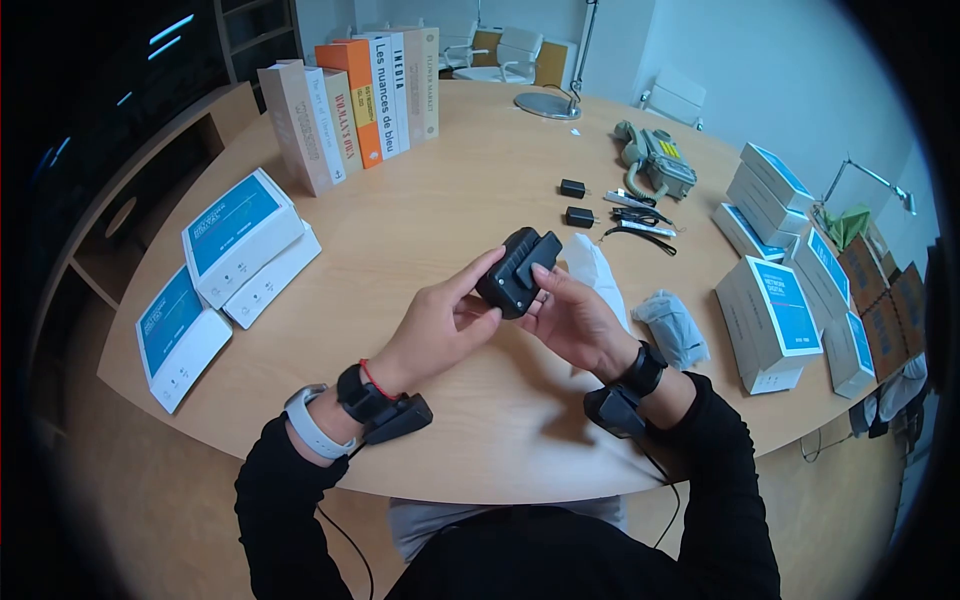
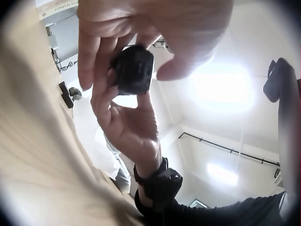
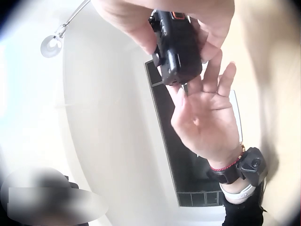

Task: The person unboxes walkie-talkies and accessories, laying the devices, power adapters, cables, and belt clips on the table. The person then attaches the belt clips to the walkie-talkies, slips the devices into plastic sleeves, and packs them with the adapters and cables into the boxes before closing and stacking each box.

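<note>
A small black device (image 1: pixel 512 280) with a raised clip-like part is held up above the table between both hands. The left hand (image 1: pixel 440 325) has its fingertips and thumb around the device's left side. The right hand (image 1: pixel 585 325) pinches it from the right, thumb on the clip-like part. In the left wrist view the dark device (image 2: pixel 135 69) is blurred, with the right hand (image 2: pixel 129 122) below it. The right wrist view shows the device (image 3: pixel 178 49) gripped by the right hand (image 3: pixel 174 14), and the left hand (image 3: pixel 209 120) with its palm showing and fingers fairly straight.
White-and-blue boxes (image 1: pixel 240 240) lie at the left, more boxes (image 1: pixel 770 310) at the right. Behind are books (image 1: pixel 380 95), a lamp base (image 1: pixel 547 105), a telephone (image 1: pixel 660 165), black adapters (image 1: pixel 578 216) and cables (image 1: pixel 645 225). A white bag (image 1: pixel 595 270) and a grey wrapped packet (image 1: pixel 672 328) lie beside the right hand.
</note>
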Demonstrator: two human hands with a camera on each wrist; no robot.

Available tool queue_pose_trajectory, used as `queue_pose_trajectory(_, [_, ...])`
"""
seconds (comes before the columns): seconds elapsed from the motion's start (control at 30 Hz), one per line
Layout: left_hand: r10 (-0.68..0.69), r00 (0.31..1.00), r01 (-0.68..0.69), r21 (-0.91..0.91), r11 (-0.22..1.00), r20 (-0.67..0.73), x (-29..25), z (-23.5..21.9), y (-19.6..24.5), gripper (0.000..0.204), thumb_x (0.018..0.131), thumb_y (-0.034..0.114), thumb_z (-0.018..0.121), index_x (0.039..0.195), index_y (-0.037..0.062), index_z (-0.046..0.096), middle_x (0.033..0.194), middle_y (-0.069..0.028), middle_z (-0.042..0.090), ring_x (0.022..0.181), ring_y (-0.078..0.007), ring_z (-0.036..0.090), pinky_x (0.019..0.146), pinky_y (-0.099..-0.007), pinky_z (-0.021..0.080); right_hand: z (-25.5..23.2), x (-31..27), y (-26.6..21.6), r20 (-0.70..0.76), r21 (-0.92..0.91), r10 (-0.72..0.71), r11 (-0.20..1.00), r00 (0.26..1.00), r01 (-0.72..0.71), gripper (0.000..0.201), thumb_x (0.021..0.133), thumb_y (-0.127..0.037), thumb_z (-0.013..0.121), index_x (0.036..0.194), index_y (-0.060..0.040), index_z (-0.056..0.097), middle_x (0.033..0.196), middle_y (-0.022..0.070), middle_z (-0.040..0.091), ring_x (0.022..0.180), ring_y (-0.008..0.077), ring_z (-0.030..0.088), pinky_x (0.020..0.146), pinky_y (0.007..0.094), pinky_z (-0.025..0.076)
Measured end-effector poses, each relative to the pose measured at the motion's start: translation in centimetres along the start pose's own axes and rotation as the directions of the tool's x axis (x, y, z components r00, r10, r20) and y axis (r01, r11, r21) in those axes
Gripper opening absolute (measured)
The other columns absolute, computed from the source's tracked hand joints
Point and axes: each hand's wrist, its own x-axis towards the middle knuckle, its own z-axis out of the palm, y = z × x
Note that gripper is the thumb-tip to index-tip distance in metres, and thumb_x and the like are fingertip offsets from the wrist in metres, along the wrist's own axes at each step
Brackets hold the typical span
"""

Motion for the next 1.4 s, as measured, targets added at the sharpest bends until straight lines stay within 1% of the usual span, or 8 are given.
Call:
queue_pose_trajectory(0.07, [0.039, 0.994, -0.029, 0.098, 0.995, -0.102, 0.1, 0.0, -0.3, 0.060, 0.080, -0.001, 0.053, 0.137, 0.0102, 0.038, 0.118, -0.0137, 0.056, 0.087, -0.0122, 0.062, 0.076, -0.0252, 0.050, 0.4, 0.3, 0.0, 0.003, -0.023, 0.015, 1.000, 1.000, -0.015, 0.029, 0.089, -0.024, 0.059, 0.114, -0.0099, 0.052, 0.104, 0.0035, 0.061, 0.096, 0.0124, 0.059, 0.083, 0.0288, 0.047])
queue_pose_trajectory(0.53, [0.085, 0.996, -0.083, 0.330, 0.940, 0.008, 0.1, 0.2, -1.2, 0.052, 0.072, -0.006, 0.057, 0.123, 0.0074, 0.054, 0.117, -0.0154, 0.058, 0.082, -0.0194, 0.064, 0.074, -0.0268, 0.053, -1.9, 1.6, 2.1, -0.125, -0.070, 0.088, 0.993, 0.988, -0.098, 0.034, 0.093, -0.033, 0.051, 0.111, -0.0039, 0.050, 0.103, 0.0073, 0.058, 0.098, 0.0162, 0.057, 0.088, 0.0341, 0.046])
queue_pose_trajectory(0.7, [0.039, 0.999, -0.035, 0.328, 0.944, -0.005, 0.3, 0.5, -1.3, 0.052, 0.071, -0.005, 0.059, 0.122, 0.0069, 0.055, 0.110, -0.0148, 0.060, 0.083, -0.0200, 0.064, 0.073, -0.0273, 0.053, -2.7, 2.1, 2.0, -0.128, -0.381, -0.006, 0.923, 0.992, -0.044, 0.039, 0.096, -0.039, 0.042, 0.110, -0.0036, 0.051, 0.103, 0.0077, 0.058, 0.092, 0.0155, 0.057, 0.082, 0.0325, 0.046])
queue_pose_trajectory(0.83, [0.035, 0.999, -0.022, 0.354, 0.935, -0.029, 0.1, 0.9, -0.9, 0.051, 0.071, -0.004, 0.060, 0.121, 0.0068, 0.055, 0.108, -0.0136, 0.060, 0.083, -0.0204, 0.062, 0.073, -0.0283, 0.052, -2.3, 2.2, 2.2, -0.220, -0.403, -0.065, 0.915, 0.973, -0.030, 0.042, 0.097, -0.042, 0.039, 0.108, -0.0039, 0.052, 0.099, 0.0072, 0.058, 0.090, 0.0141, 0.056, 0.080, 0.0309, 0.045])
queue_pose_trajectory(0.97, [0.117, 0.993, -0.100, 0.409, 0.907, -0.017, 0.2, 0.8, -1.0, 0.052, 0.071, -0.004, 0.060, 0.121, 0.0068, 0.054, 0.110, -0.0133, 0.059, 0.083, -0.0209, 0.061, 0.074, -0.0284, 0.051, -3.2, 2.2, 2.0, -0.123, -0.431, -0.012, 0.901, 0.992, -0.042, 0.046, 0.096, -0.043, 0.040, 0.108, 0.0005, 0.047, 0.092, 0.0101, 0.058, 0.077, 0.0152, 0.059, 0.071, 0.0287, 0.050])
queue_pose_trajectory(1.13, [0.150, 0.987, -0.105, 0.466, 0.878, -0.062, 0.3, 0.8, -1.5, 0.060, 0.071, -0.009, 0.057, 0.127, 0.0097, 0.050, 0.117, -0.0137, 0.055, 0.103, -0.0223, 0.059, 0.084, -0.0307, 0.052, -2.6, 2.0, 2.4, -0.154, -0.319, -0.022, 0.947, 0.988, -0.029, 0.040, 0.099, -0.038, 0.033, 0.111, -0.0016, 0.045, 0.089, 0.0102, 0.060, 0.078, 0.0190, 0.061, 0.074, 0.0329, 0.053])
queue_pose_trajectory(1.23, [0.006, 0.999, 0.014, 0.348, 0.937, -0.054, 0.2, 0.6, -1.4, 0.061, 0.072, -0.011, 0.054, 0.129, 0.0095, 0.048, 0.119, -0.0140, 0.055, 0.107, -0.0221, 0.058, 0.085, -0.0306, 0.052, -2.6, 2.0, 2.3, -0.162, -0.266, 0.016, 0.962, 0.987, -0.059, 0.034, 0.099, -0.032, 0.035, 0.109, -0.0002, 0.042, 0.089, 0.0129, 0.060, 0.077, 0.0216, 0.063, 0.075, 0.0352, 0.054])
queue_pose_trajectory(1.4, [-0.043, 0.998, 0.053, 0.309, 0.950, -0.039, 0.3, 0.6, -1.7, 0.062, 0.072, -0.012, 0.052, 0.130, 0.0088, 0.047, 0.120, -0.0135, 0.053, 0.105, -0.0200, 0.058, 0.086, -0.0291, 0.052, -3.3, 2.8, 1.1, -0.235, -0.544, 0.047, 0.821, 0.971, -0.171, 0.027, 0.094, -0.021, 0.043, 0.107, 0.0025, 0.038, 0.083, 0.0147, 0.058, 0.073, 0.0222, 0.064, 0.064, 0.0324, 0.055])
